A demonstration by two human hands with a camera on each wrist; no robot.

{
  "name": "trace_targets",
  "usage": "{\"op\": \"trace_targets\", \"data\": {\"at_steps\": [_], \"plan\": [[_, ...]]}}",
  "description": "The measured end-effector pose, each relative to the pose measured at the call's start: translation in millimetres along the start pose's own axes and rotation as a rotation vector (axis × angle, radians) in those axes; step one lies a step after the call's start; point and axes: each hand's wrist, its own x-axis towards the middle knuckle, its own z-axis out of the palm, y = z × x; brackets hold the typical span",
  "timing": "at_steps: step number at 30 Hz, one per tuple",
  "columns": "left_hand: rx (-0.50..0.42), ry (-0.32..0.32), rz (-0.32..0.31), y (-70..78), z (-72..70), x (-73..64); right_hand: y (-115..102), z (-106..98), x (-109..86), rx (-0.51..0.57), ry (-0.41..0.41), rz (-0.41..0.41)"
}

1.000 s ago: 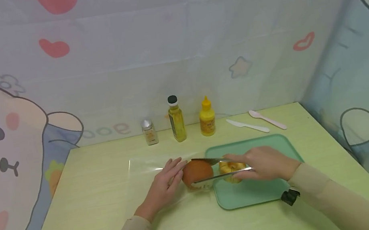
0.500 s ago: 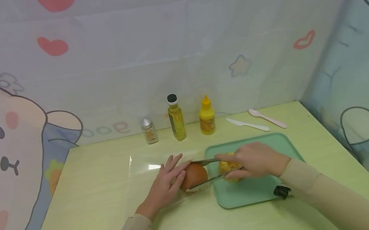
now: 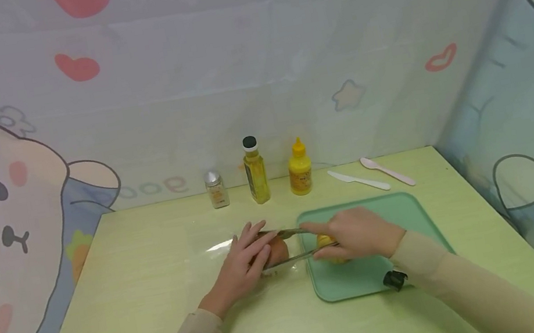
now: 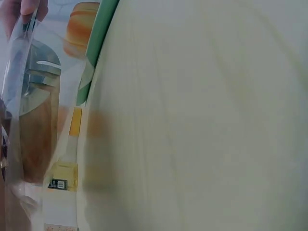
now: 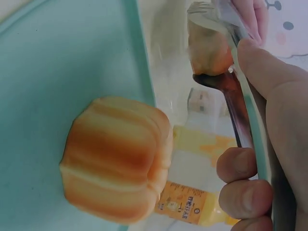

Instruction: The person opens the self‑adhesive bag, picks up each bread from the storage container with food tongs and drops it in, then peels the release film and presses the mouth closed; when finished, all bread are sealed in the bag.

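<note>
Metal tongs (image 3: 291,245) around round brown bun (image 3: 277,251) in crinkly clear bag (image 3: 217,251).

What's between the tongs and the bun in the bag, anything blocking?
Nothing solid that I can see. The right hand holds metal tongs whose arms reach into the clear bag, on either side of the brown bun. The left hand rests on the bag beside the bun. A second bun sits on the green tray, clear of the tongs.

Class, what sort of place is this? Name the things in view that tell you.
Probably a staged tabletop food-prep set, not a real kitchen: cartoon curtains wall in a table with a tray, an oil bottle and a sauce bottle.
</note>
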Motion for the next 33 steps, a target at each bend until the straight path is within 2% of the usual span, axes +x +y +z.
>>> {"op": "trace_targets", "data": {"at_steps": [5,16,23,29,33], "plan": [[0.028,0.033,0.04,1.1,1.4,2.2,-6.0,1.9,5.2,-0.043,0.01,-0.02],[0.058,0.029,0.032,5.5,0.7,3.5,-15.3,15.5,13.7,0.007,0.008,0.014],[0.075,0.018,0.023,7.8,1.6,3.8,-21.4,16.6,17.5,-0.01,0.016,0.027],[0.002,0.026,-0.02,3.8,-0.9,1.8,-16.7,21.7,17.3,0.012,0.009,0.028],[-0.07,0.026,-0.047,-0.2,-4.5,0.9,-10.5,25.9,15.0,0.002,0.026,-0.017]]}}
